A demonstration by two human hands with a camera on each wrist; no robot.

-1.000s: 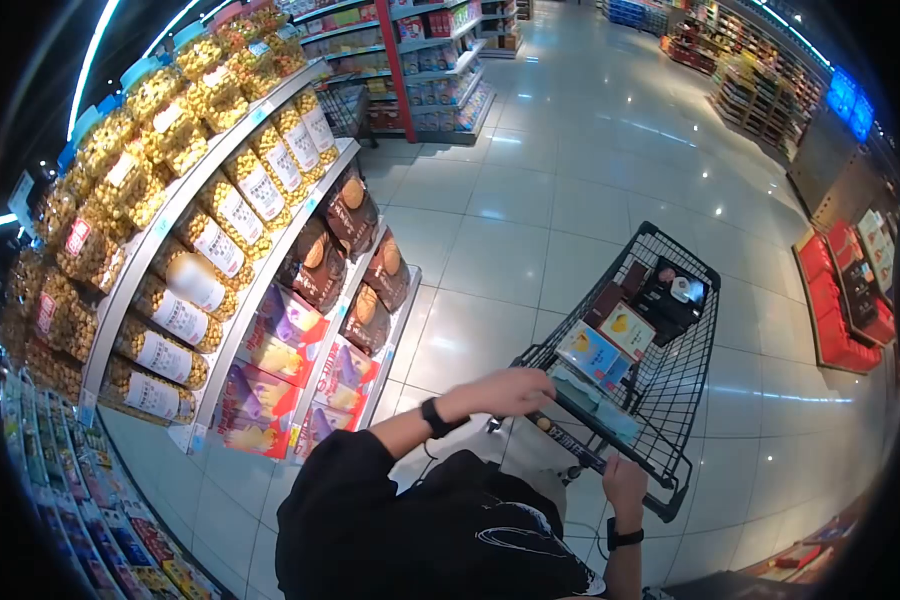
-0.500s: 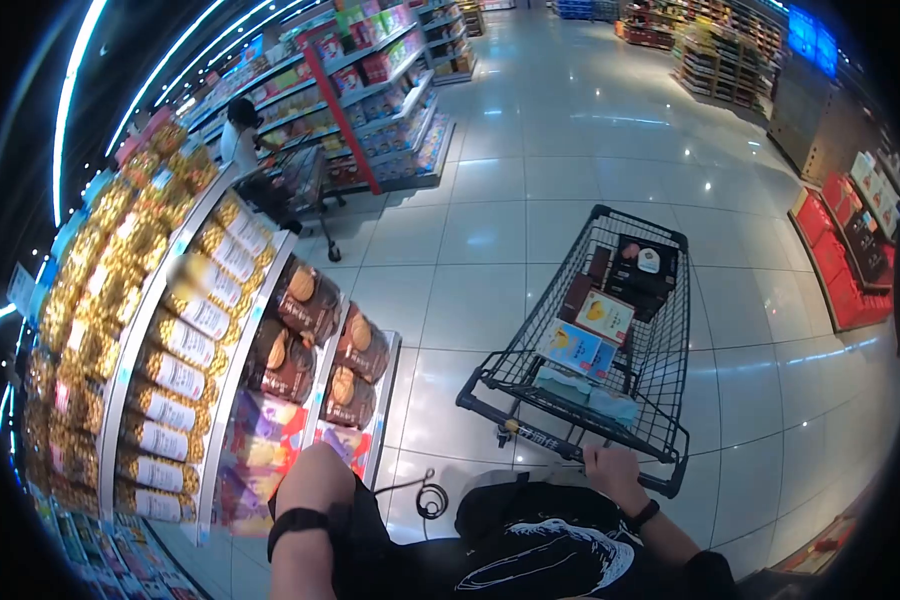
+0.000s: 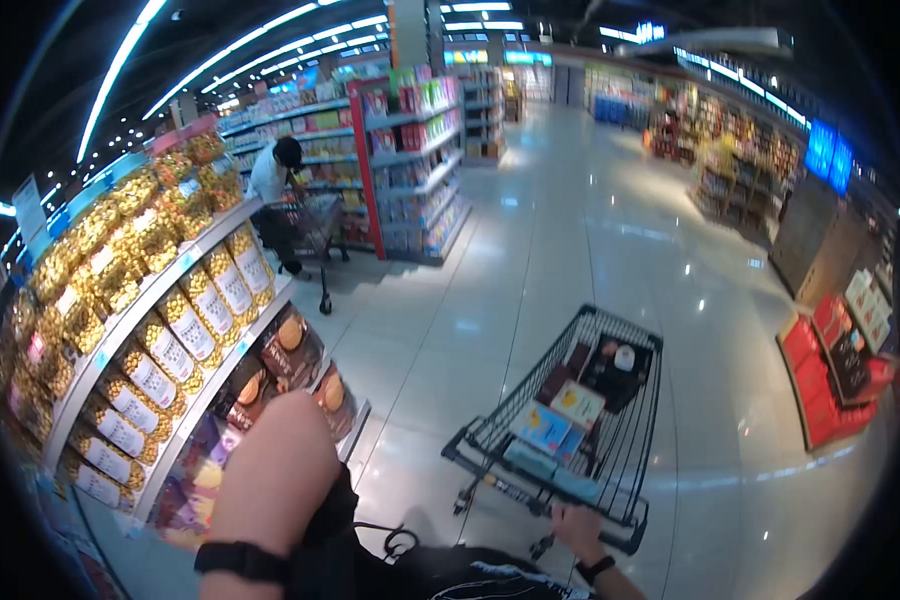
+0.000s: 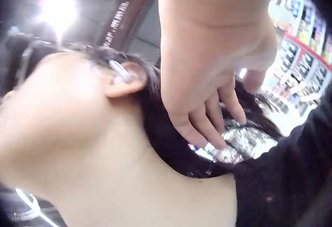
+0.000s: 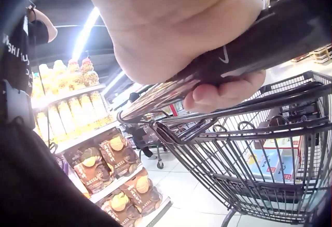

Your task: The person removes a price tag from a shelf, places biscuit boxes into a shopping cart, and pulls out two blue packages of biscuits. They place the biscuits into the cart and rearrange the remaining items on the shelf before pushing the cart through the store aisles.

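My right hand (image 3: 577, 527) grips the handlebar (image 5: 244, 45) of a black wire shopping cart (image 3: 625, 470); its fingers (image 5: 233, 89) curl round the bar from below. My left arm is bent up, with the forearm (image 3: 275, 470) near the head camera and the hand outside the head view. In the left wrist view, the left hand (image 4: 212, 71) is by the dark hair (image 4: 161, 128) behind the neck, fingers loosely extended. Inside the cart lie a blue box (image 3: 542, 428), a pale box (image 3: 576, 403), a black box (image 3: 615, 370) and light-blue packs (image 3: 550, 470).
Close on the left stands a shelf (image 3: 120, 330) of snack jars above brown bags (image 3: 290, 350). Beyond it, a person (image 3: 275, 180) leans over another cart (image 3: 315, 225). Red gift boxes (image 3: 820, 380) stand right of the tiled aisle (image 3: 540, 260).
My left hand has left the cart handle and risen to the head. The right hand stays on the handlebar. The head view has tilted up, and the person with another cart has come into sight.
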